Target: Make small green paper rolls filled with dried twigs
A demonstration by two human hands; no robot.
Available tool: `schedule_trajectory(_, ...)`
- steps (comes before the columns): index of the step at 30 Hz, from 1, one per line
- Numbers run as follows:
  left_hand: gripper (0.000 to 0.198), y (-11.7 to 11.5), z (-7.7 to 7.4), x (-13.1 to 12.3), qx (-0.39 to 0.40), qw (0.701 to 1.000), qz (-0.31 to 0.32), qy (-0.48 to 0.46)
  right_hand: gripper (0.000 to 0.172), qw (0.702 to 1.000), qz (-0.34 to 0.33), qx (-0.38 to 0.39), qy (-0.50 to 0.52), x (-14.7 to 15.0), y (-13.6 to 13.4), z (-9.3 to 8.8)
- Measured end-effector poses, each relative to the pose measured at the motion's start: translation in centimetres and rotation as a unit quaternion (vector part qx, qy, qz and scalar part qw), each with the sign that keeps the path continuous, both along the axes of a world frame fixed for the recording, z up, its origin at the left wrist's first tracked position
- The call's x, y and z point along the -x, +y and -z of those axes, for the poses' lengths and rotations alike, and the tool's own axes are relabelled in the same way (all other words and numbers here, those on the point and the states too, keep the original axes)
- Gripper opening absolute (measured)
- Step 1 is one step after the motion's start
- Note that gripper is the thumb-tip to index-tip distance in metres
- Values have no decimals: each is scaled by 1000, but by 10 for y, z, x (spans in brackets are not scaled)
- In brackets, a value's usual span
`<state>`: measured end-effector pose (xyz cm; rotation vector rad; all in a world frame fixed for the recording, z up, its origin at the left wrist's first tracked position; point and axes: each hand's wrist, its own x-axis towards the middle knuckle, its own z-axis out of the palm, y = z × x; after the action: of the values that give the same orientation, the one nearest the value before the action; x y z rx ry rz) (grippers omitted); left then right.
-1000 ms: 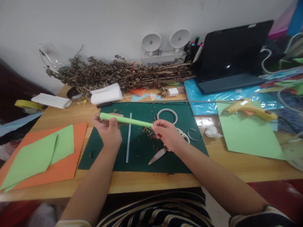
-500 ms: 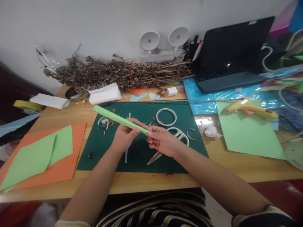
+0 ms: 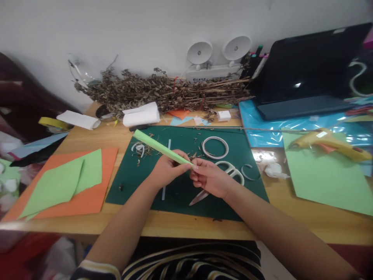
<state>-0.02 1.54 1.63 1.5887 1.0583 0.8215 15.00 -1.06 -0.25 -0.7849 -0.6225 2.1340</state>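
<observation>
One slim roll of light-green paper point(image 3: 160, 146) is held in both my hands above the green cutting mat point(image 3: 131, 182), its wider end pointing to ten o'clock, its narrow end at my fingers. My left hand point(image 3: 169, 170) wraps the lower part, thumb along the paper; my right hand point(image 3: 211, 178) pinches the tip, fingers curled in. I'd judge the step in hand to be rolling or tightening that tip, and the next move to call for a firm, even pinch so the paper doesn't spring loose. Scissors point(image 3: 199, 197) lie partly hidden under my right hand, blade towards eight o'clock, so dropping my wrist could bump them. A white tape roll point(image 3: 215, 137) rests at two o'clock; a pale strip point(image 3: 163, 193) passes beneath my left hand. At six come the mat's near edge, then the desk's point(image 3: 201, 230). Lifting seems the freest way to move; farther out sit an orange sheet point(image 3: 107, 173) at nine, a yellow glue gun point(image 3: 332, 142) at three, dried stalks point(image 3: 163, 91) near twelve
</observation>
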Motion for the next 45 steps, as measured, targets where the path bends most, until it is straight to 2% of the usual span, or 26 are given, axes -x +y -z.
schedule_trajectory(7, 14, 0, 1, 6, -22, 998, 13, 63, 27, 999, -17, -2, -43, 1, 2, 3)
schedule_trajectory(11, 12, 0, 2, 6, -13, 998, 4, 64, 24, 992, 7, -84, -98, 2, -1, 1)
schedule_trajectory(15, 12, -1, 2, 4, -9, 998, -7, 58, 21, 955, 18, -192, -224, 3, -4, -5)
schedule_trajectory(19, 13, -2, 2, 3, 35, 999, 5, 14, 20, 919, 23, -242, -311, 1, -5, -7)
schedule_trajectory(22, 14, -1, 4, 3, 92, 993, 33, -68, 19, 915, 18, -262, -305, 0, -5, -5)
schedule_trajectory(25, 15, 0, 7, 3, 144, 974, 56, -165, 16, 917, 13, -275, -289, 0, -5, -6)
schedule_trajectory(27, 14, 1, 10, 4, 155, 967, 62, -192, 13, 899, 2, -306, -315, -3, -4, -10)
schedule_trajectory(28, 14, 1, 10, 5, 151, 967, 61, -196, 11, 874, -13, -339, -349, -6, -2, -12)
schedule_trajectory(29, 13, 2, 11, 5, 145, 967, 58, -199, 10, 835, -30, -380, -398, -11, 0, -15)
schedule_trajectory(30, 13, 3, 12, 6, 140, 968, 53, -203, 10, 781, -52, -422, -456, -17, 2, -17)
schedule_trajectory(31, 13, 4, 12, 7, 136, 967, 47, -210, 12, 714, -73, -462, -521, -25, 4, -18)
schedule_trajectory(33, 12, 7, 12, 9, 134, 965, 40, -221, 20, 590, -97, -495, -630, -46, 5, -16)
schedule_trajectory(34, 12, 9, 13, 10, 135, 965, 40, -223, 24, 540, -120, -502, -664, -58, 4, -14)
schedule_trajectory(35, 12, 10, 13, 11, 134, 964, 42, -224, 27, 505, -143, -505, -685, -70, 2, -10)
schedule_trajectory(38, 12, 12, 14, 11, 114, 967, 52, -220, 36, 437, -168, -514, -718, -99, -9, -2)
schedule_trajectory(40, 13, 11, 14, 11, 87, 971, 59, -216, 37, 395, -167, -522, -738, -108, -17, -1)
schedule_trajectory(43, 14, 9, 14, 10, 35, 973, 64, -218, 34, 336, -164, -550, -747, -102, -24, -7)
schedule_trajectory(45, 15, 9, 14, 10, -3, 973, 62, -221, 27, 308, -181, -569, -740, -91, -22, -13)
